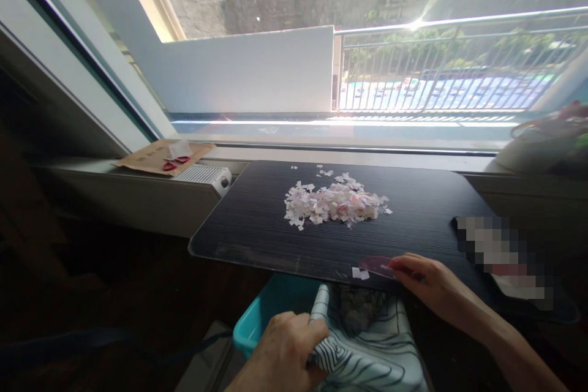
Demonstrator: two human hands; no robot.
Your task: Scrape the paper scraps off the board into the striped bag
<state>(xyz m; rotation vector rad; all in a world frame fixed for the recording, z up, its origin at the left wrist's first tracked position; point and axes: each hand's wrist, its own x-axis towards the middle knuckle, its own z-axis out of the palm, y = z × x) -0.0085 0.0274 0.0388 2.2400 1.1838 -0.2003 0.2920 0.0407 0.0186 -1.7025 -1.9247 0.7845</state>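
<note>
My left hand point(291, 340) is closed on the rim of a pale cloth bag point(367, 355) with dark wavy lines, below the table's front edge. Greyish scraps show dimly inside its mouth. My right hand point(425, 278) pinches a thin, see-through pink scraper point(377, 266), which lies flat at the table edge above the bag. A few white paper scraps point(361, 273) rest against the scraper's left end. Farther back on the dark table is a heap of small torn paper pieces point(335, 201), with loose bits around it.
A turquoise basin point(257, 312) stands under the table edge, left of the bag. Red-handled scissors point(176, 163) lie on a brown paper envelope point(149, 156) on the sill, near a white radiator point(204, 176). A blurred-out flat object point(503, 257) lies at the table's right.
</note>
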